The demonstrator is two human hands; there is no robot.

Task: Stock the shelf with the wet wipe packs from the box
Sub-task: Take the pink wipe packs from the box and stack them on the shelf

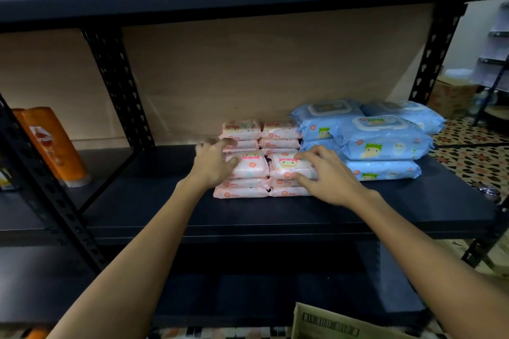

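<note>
Small pink wet wipe packs (pixel 249 168) stand in four short stacks on the dark shelf (pixel 275 217), two in front and two behind. Larger blue wet wipe packs (pixel 381 140) are piled just to their right. My left hand (pixel 216 161) hovers at the left side of the front left pink stack, fingers loosely spread, blurred. My right hand (pixel 322 173) holds the top pink pack (pixel 287 165) of the front right stack, fingers on top and thumb at its front edge. A corner of the cardboard box (pixel 330 323) shows at the bottom.
Orange bottles (pixel 52 143) stand on the neighbouring shelf bay at the left. Black perforated uprights (pixel 118 85) frame the bay. A shelf board runs overhead and another below. Tiled floor and boxes (pixel 451 96) lie to the right.
</note>
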